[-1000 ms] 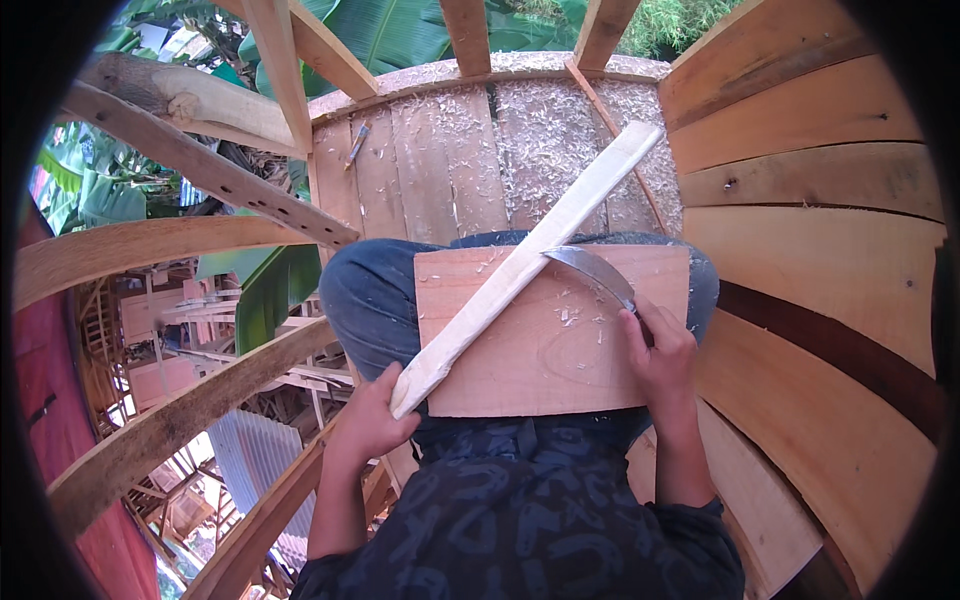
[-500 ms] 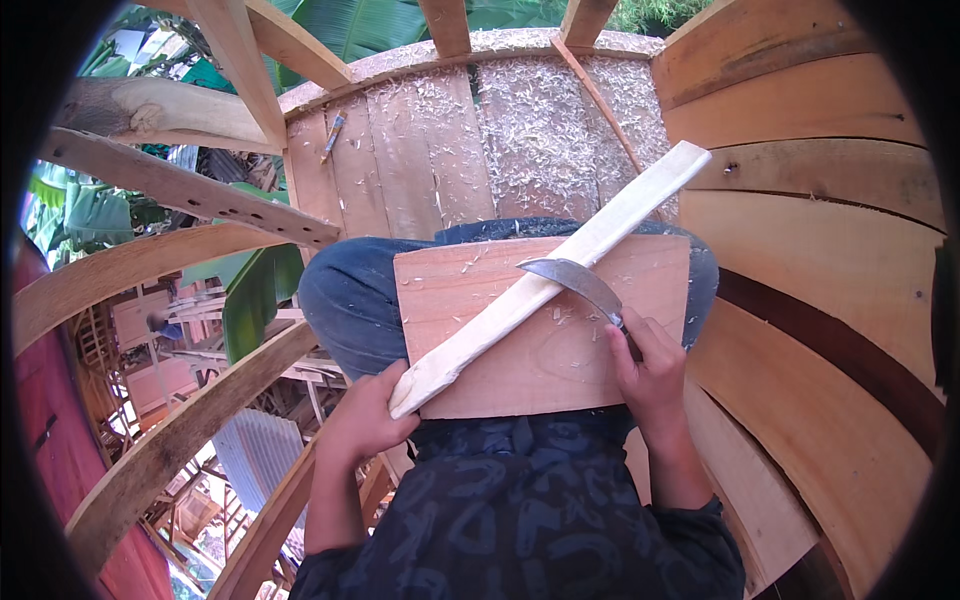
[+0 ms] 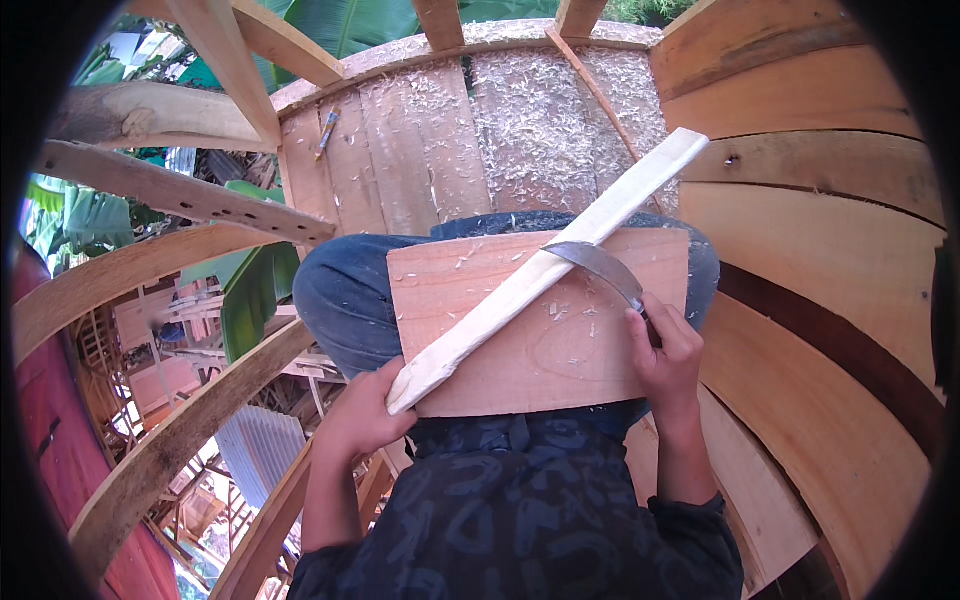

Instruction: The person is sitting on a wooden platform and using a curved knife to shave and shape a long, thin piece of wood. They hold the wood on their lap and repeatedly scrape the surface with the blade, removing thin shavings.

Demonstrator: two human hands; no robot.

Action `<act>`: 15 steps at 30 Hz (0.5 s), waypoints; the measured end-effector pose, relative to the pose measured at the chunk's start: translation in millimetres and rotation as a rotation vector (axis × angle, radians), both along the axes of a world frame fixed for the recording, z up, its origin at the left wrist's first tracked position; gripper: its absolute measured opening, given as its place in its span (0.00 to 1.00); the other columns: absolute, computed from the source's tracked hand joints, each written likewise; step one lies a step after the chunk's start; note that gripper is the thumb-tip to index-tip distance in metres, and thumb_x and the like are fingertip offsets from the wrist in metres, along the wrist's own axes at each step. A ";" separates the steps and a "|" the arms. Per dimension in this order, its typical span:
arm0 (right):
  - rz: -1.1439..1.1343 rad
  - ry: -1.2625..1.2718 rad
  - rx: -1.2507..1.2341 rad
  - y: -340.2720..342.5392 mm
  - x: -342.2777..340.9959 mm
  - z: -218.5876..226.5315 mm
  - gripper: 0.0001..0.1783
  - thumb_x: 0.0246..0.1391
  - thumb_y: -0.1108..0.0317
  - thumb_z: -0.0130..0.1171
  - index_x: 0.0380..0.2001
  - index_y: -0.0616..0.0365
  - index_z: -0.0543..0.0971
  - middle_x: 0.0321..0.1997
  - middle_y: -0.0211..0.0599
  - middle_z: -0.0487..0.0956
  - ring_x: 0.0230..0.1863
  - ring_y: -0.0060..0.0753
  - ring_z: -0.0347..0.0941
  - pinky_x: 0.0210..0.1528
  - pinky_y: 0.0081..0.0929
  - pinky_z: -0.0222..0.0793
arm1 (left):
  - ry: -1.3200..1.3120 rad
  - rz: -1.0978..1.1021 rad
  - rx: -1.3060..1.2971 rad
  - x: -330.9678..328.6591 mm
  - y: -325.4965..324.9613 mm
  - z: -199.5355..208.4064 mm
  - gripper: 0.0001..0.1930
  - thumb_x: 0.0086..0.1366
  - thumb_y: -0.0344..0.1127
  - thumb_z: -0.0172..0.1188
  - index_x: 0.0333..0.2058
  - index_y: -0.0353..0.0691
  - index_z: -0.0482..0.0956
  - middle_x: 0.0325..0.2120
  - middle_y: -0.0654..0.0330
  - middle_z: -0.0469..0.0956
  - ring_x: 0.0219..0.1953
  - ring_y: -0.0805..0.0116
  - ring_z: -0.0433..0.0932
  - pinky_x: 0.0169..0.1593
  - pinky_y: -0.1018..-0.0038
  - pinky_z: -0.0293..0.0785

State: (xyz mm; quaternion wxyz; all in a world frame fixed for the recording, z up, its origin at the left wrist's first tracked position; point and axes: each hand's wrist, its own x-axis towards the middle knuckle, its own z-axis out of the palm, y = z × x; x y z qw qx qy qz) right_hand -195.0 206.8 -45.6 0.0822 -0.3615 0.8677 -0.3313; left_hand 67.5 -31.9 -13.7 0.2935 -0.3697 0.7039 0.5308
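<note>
A pale, roughly shaved wooden stick [image 3: 560, 262] slants across my lap, its far end up to the right. My left hand [image 3: 362, 415] is closed around its near end. Below the stick a reddish-brown board [image 3: 480, 375] lies flat across my thighs, with a few shavings on it. My right hand [image 3: 668, 350] grips the handle of a sickle [image 3: 608, 268] with a curved grey blade. The blade's tip part rests across the upper face of the stick, near its middle. My fingers hide most of the handle.
Pale shavings [image 3: 530, 130] cover much of the plank floor [image 3: 400, 150] ahead. A thin brown stick [image 3: 600, 90] and a small pen-like tube [image 3: 328, 133] lie there. Plank walling [image 3: 810, 230] rises at the right. Open framing beams [image 3: 190, 195] stand at the left, with a drop beyond.
My right hand and the sickle have shifted right and slightly up along the stick. My left hand keeps its hold, and the stick has barely moved.
</note>
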 end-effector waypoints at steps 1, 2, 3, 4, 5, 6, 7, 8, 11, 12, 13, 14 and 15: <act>0.008 0.002 -0.012 -2.0 0.1 2.0 0.12 0.51 0.69 0.67 0.40 0.61 0.80 0.22 0.39 0.74 0.19 0.37 0.71 0.22 0.33 0.66 | 0.010 0.005 0.004 -0.7 -0.5 -0.4 0.34 0.43 0.30 0.57 0.55 0.34 0.71 0.37 0.46 0.81 0.40 0.53 0.81 0.49 0.66 0.73; 0.028 -0.028 0.010 -3.1 2.9 6.2 0.12 0.52 0.69 0.67 0.40 0.61 0.80 0.22 0.39 0.74 0.19 0.37 0.72 0.22 0.33 0.66 | -0.001 -0.004 -0.001 -0.6 0.1 -0.1 0.34 0.43 0.30 0.57 0.55 0.34 0.71 0.37 0.46 0.81 0.40 0.54 0.80 0.49 0.66 0.73; 0.048 -0.057 0.031 -3.5 8.6 12.0 0.12 0.52 0.69 0.67 0.40 0.61 0.81 0.22 0.39 0.74 0.20 0.37 0.72 0.22 0.33 0.66 | -0.013 -0.012 -0.007 0.2 1.3 0.8 0.34 0.43 0.30 0.56 0.55 0.34 0.71 0.38 0.46 0.81 0.41 0.55 0.80 0.50 0.67 0.73; 0.069 -0.085 0.054 -4.6 14.6 16.0 0.12 0.52 0.69 0.67 0.40 0.61 0.81 0.22 0.39 0.74 0.20 0.37 0.72 0.22 0.33 0.67 | -0.024 -0.020 -0.012 0.7 2.2 1.0 0.34 0.43 0.30 0.56 0.55 0.34 0.71 0.38 0.46 0.81 0.41 0.55 0.80 0.50 0.67 0.72; 0.117 -0.103 0.042 -5.9 23.7 15.7 0.12 0.52 0.69 0.67 0.40 0.61 0.81 0.22 0.39 0.74 0.20 0.37 0.72 0.22 0.33 0.67 | 0.016 -0.012 -0.016 0.7 2.0 -1.3 0.34 0.43 0.31 0.58 0.55 0.35 0.71 0.36 0.45 0.81 0.40 0.52 0.81 0.48 0.65 0.73; 0.165 -0.120 0.029 -7.8 33.2 13.5 0.12 0.52 0.69 0.67 0.40 0.61 0.81 0.22 0.39 0.74 0.20 0.37 0.72 0.22 0.33 0.67 | 0.055 -0.006 -0.021 0.9 2.1 -5.2 0.33 0.44 0.32 0.59 0.55 0.36 0.72 0.35 0.44 0.81 0.39 0.48 0.81 0.46 0.63 0.74; 0.222 -0.139 0.012 -9.9 38.4 11.4 0.13 0.52 0.69 0.67 0.40 0.61 0.81 0.22 0.39 0.74 0.20 0.37 0.72 0.22 0.33 0.67 | 0.092 0.010 -0.030 2.5 1.7 -6.8 0.33 0.44 0.33 0.60 0.54 0.37 0.72 0.33 0.43 0.81 0.38 0.45 0.82 0.44 0.62 0.75; 0.238 -0.102 0.031 -10.0 34.7 10.8 0.13 0.51 0.69 0.67 0.40 0.61 0.81 0.22 0.39 0.74 0.20 0.37 0.72 0.22 0.33 0.67 | 0.063 0.012 -0.016 1.3 1.3 -4.8 0.34 0.43 0.32 0.59 0.55 0.36 0.72 0.36 0.44 0.81 0.40 0.49 0.81 0.46 0.64 0.74; -0.057 -0.009 -0.014 -6.4 -2.4 -4.3 0.13 0.51 0.68 0.68 0.40 0.60 0.81 0.22 0.38 0.74 0.19 0.38 0.72 0.22 0.34 0.67 | -0.006 0.020 0.009 -0.6 2.6 1.6 0.35 0.42 0.30 0.56 0.56 0.33 0.71 0.41 0.46 0.80 0.44 0.58 0.79 0.52 0.68 0.71; -0.049 -0.010 -0.025 -7.1 -1.6 -4.4 0.13 0.51 0.68 0.68 0.40 0.60 0.81 0.22 0.38 0.74 0.19 0.39 0.72 0.22 0.34 0.67 | -0.012 0.017 0.009 0.3 2.5 1.1 0.35 0.42 0.30 0.56 0.56 0.33 0.71 0.41 0.46 0.80 0.44 0.58 0.79 0.52 0.68 0.71; -0.048 -0.007 -0.033 -6.6 -1.1 -3.8 0.14 0.51 0.68 0.68 0.40 0.60 0.81 0.22 0.38 0.74 0.19 0.39 0.72 0.21 0.34 0.67 | -0.015 0.006 0.011 -1.3 2.0 -1.1 0.36 0.42 0.30 0.56 0.56 0.33 0.71 0.41 0.46 0.80 0.44 0.58 0.79 0.52 0.68 0.71; -0.046 -0.003 -0.042 -6.5 -0.2 -3.0 0.14 0.51 0.68 0.68 0.41 0.59 0.81 0.22 0.38 0.74 0.19 0.39 0.72 0.21 0.34 0.67 | 0.029 0.004 0.000 -0.5 1.4 -3.9 0.35 0.43 0.31 0.57 0.56 0.34 0.71 0.39 0.45 0.81 0.42 0.54 0.80 0.49 0.66 0.73; -0.007 0.003 -0.027 -7.3 1.4 -0.7 0.14 0.51 0.68 0.68 0.41 0.59 0.81 0.22 0.38 0.73 0.19 0.39 0.72 0.21 0.34 0.67 | 0.073 0.002 -0.010 2.4 0.7 -6.9 0.33 0.44 0.31 0.58 0.55 0.35 0.72 0.36 0.43 0.81 0.40 0.50 0.81 0.47 0.64 0.74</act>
